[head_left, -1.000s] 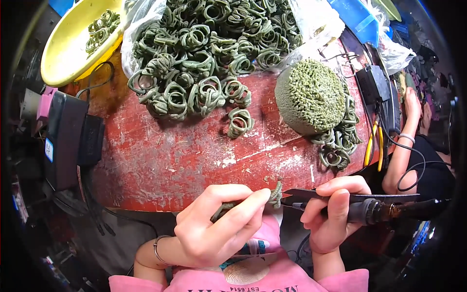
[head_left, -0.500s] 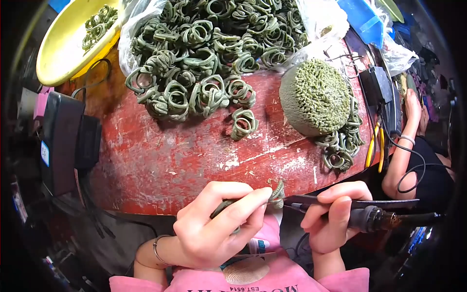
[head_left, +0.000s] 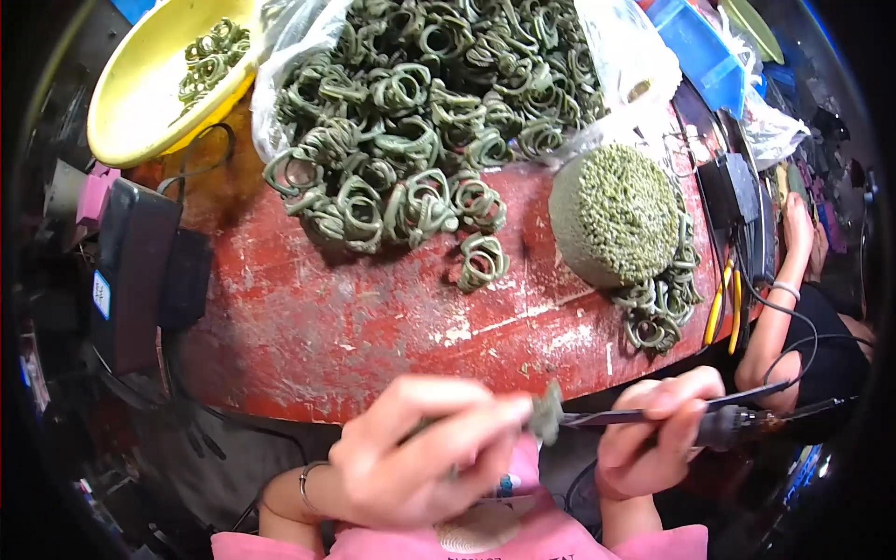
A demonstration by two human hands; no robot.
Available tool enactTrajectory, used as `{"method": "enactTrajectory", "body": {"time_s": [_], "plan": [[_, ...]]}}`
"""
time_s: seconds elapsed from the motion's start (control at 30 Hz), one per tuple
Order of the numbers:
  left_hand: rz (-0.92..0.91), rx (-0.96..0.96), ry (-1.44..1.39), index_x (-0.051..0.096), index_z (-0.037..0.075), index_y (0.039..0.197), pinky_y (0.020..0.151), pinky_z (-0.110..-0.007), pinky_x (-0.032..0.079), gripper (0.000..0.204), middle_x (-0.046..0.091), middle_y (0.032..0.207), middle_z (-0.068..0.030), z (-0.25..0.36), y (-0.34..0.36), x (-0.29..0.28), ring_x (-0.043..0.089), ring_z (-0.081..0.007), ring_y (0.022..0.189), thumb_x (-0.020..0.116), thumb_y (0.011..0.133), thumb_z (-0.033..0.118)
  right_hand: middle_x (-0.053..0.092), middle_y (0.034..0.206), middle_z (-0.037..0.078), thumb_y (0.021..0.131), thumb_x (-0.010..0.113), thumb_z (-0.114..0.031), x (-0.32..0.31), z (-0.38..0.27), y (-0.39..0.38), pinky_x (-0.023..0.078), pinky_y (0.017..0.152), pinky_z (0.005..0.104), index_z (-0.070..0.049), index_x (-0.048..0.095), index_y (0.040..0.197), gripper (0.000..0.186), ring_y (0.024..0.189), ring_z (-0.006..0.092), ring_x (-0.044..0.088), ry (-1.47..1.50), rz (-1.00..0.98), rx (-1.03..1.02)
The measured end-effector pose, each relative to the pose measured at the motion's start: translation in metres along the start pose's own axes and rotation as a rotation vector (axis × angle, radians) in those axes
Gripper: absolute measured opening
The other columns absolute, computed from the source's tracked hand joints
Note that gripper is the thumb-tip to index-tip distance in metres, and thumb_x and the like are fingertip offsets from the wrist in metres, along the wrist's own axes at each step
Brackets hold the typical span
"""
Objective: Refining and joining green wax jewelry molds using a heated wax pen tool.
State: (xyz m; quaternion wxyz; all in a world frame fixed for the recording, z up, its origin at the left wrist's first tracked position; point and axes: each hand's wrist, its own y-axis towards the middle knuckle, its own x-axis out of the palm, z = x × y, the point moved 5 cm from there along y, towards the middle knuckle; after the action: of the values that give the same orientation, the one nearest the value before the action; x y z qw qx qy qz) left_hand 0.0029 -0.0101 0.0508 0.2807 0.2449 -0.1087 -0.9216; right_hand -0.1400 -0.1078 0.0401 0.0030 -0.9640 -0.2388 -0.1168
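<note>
My left hand (head_left: 420,453) is closed in a pinch on a dull green ring piece (head_left: 548,413), which sticks out past the fingertips and is blurred. From the right, the tip of a slim dark tool reaches to that piece. My right hand (head_left: 653,429) grips this pen-like tool (head_left: 723,427), which has a thick black handle end. A long thin dark strip also runs through these fingers; whether it belongs to the tool I cannot tell. Both hands are in front of the table's near edge, above my lap.
Green rings (head_left: 411,131) heap on a plastic bag across the red table (head_left: 373,327). A round green textured block (head_left: 616,215) stands right, beside more rings. A yellow basin (head_left: 121,112), black device (head_left: 140,271), yellow-handled pliers (head_left: 723,303), cables and another person's arm (head_left: 784,271) surround it.
The view has shifted, so the table appears lower and farther right. The ring piece is more blurred and turned in my left fingers. The tool in my right hand tilts more upward to the right.
</note>
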Motion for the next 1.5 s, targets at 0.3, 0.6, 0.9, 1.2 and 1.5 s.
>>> {"method": "enactTrajectory", "body": {"time_s": [0.3,0.6,0.9,1.2,1.5], "plan": [[-0.134,0.099,-0.539,0.060,-0.004,0.072,0.044,-0.023,0.045,0.009,0.052,0.070,-0.0103,-0.005,0.003,-0.013,0.053,-0.0169,0.050,0.064,0.064,-0.002,0.051,0.061,0.003,0.080,0.052,-0.010,0.014,0.017,0.017,0.035,0.035,0.0197,0.001,0.058,0.079,0.012,0.039,0.0073,0.045,-0.274,0.016,0.247],[0.022,-0.712,-1.477,0.046,-0.004,0.089,0.054,-0.026,0.047,0.017,0.049,0.101,-0.0200,-0.063,-0.009,0.006,0.057,-0.0212,0.073,0.041,0.079,0.010,0.050,0.055,0.012,0.076,0.058,-0.008,0.057,0.047,0.051,0.040,0.048,0.0274,-0.002,0.049,0.103,0.029,0.046,0.0155,0.047,-0.759,-0.316,0.206],[-0.107,-0.739,-1.349,0.044,0.002,0.086,0.061,-0.026,0.048,0.013,0.049,0.099,-0.0129,-0.073,-0.003,0.006,0.051,-0.0165,0.089,0.052,0.076,0.005,0.052,0.066,-0.002,0.077,0.055,0.001,0.052,0.031,0.036,0.035,0.048,0.0165,0.000,0.055,0.090,0.013,0.054,0.0007,0.044,-0.425,-0.294,0.275],[-0.265,-0.925,-1.335,0.052,-0.002,0.097,0.053,-0.019,0.043,0.019,0.056,0.074,-0.0043,-0.055,0.000,0.014,0.051,-0.0072,0.056,0.055,0.081,0.008,0.056,0.075,0.009,0.076,0.051,0.008,0.046,0.032,0.007,0.045,0.053,0.0225,0.002,0.046,0.093,0.019,0.065,0.0100,0.055,0.044,-0.167,0.247],[-0.243,-0.587,-0.921,0.056,-0.002,0.102,0.056,-0.019,0.041,0.028,0.056,0.076,-0.0025,-0.045,0.001,0.008,0.052,-0.0059,0.064,0.062,0.075,0.004,0.059,0.075,0.006,0.065,0.062,0.008,0.036,0.035,0.001,0.043,0.057,0.0199,0.002,0.055,0.081,0.019,0.063,0.0075,0.053,-0.031,-0.166,0.315]]}}
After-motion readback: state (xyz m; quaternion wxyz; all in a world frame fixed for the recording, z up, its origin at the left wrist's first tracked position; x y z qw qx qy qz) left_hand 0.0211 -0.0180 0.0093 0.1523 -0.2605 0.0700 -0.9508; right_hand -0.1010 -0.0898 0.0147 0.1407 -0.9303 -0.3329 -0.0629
